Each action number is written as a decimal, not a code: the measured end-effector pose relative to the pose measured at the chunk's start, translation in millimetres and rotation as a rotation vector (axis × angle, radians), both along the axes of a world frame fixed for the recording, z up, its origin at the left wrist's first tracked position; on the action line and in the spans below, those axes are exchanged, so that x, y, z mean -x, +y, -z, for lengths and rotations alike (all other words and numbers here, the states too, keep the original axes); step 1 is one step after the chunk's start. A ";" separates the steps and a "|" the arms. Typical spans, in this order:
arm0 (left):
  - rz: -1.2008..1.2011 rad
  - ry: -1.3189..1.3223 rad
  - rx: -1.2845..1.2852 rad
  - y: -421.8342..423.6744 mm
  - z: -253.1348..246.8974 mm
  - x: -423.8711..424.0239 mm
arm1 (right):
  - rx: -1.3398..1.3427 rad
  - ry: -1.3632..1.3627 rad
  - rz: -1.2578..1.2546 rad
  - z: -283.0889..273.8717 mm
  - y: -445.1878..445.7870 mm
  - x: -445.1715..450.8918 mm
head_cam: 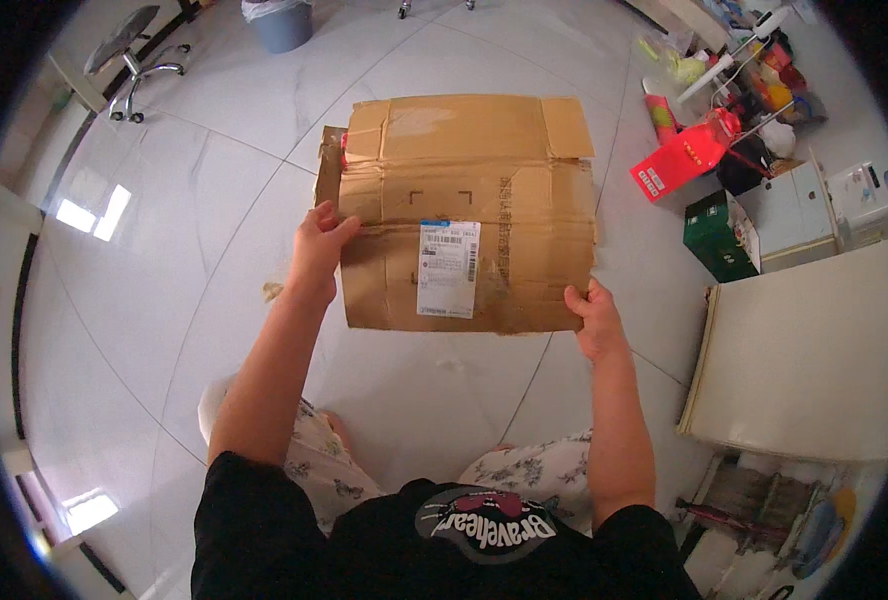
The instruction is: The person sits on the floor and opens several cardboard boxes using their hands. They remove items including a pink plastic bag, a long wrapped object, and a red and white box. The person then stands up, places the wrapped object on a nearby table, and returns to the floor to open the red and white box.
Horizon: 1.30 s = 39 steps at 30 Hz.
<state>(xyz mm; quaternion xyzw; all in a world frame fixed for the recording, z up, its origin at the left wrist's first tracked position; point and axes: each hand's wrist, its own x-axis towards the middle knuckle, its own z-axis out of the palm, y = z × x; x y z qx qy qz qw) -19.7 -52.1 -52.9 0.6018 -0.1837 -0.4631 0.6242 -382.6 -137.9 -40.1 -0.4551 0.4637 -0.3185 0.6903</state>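
A flattened brown cardboard box is held up before me over the tiled floor. My left hand grips its left edge, thumb on the front face. At its lower right corner, my right hand pinches the board with the thumb in front. A white shipping label with writing is stuck to the face, and dark printing runs beside it. The top flap is creased, and a narrow side flap sticks out at the upper left. The fingers behind the cardboard are mostly hidden.
To the right stand a red bottle-shaped carton, a green box and a large white cabinet-like piece, with mixed items behind. A swivel chair and a grey bin are at the upper left. A brown scrap lies on the floor.
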 end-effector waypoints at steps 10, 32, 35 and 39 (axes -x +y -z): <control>0.153 0.075 0.142 1.1 -52.1 11.8 | -0.022 0.184 0.036 3.4 -13.8 1.5; 0.260 0.397 0.241 6.4 -43.1 54.1 | 0.536 0.336 0.291 -30.6 -31.5 -13.9; 0.304 0.382 0.242 7.1 -26.2 51.5 | 0.508 0.238 0.297 -50.4 -33.8 -15.5; 0.377 0.305 0.199 4.3 -19.2 46.6 | 0.397 0.025 0.049 -56.3 -46.0 23.2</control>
